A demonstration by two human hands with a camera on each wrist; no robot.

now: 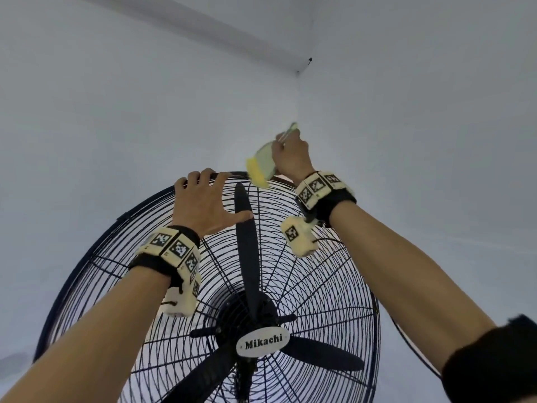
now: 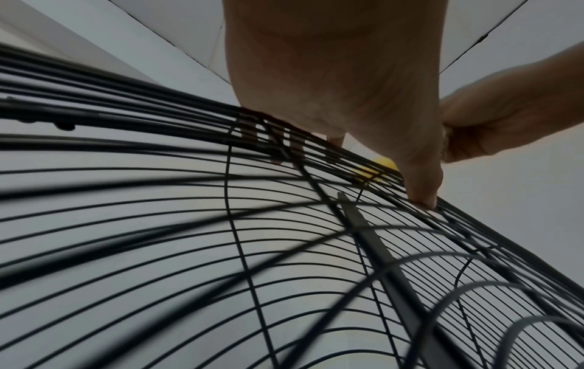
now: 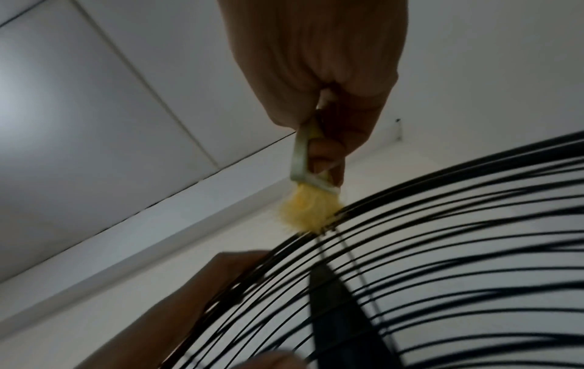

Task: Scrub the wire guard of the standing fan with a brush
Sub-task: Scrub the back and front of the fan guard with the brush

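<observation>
A big black standing fan faces me, its wire guard [image 1: 328, 286] [image 2: 233, 224] [image 3: 442, 224] carrying a "Mikachi" badge [image 1: 263, 341] at the hub. My left hand [image 1: 203, 196] [image 2: 332, 99] grips the guard's top rim, fingers curled over it and the thumb [image 2: 423, 194] pressed on the front wires. My right hand [image 1: 290, 152] [image 3: 322, 87] holds a brush [image 1: 261, 164] [image 3: 300, 159] with a pale green handle. Its yellow bristles [image 1: 257, 174] [image 3: 308, 214] [image 2: 379, 167] touch the top rim just right of the left hand.
Black fan blades [image 1: 247, 234] [image 3: 335, 312] sit behind the wires. Pale walls meet in a corner [image 1: 297, 82] behind the fan, with the ceiling above. A dark cable [image 1: 406, 335] hangs down the fan's right side.
</observation>
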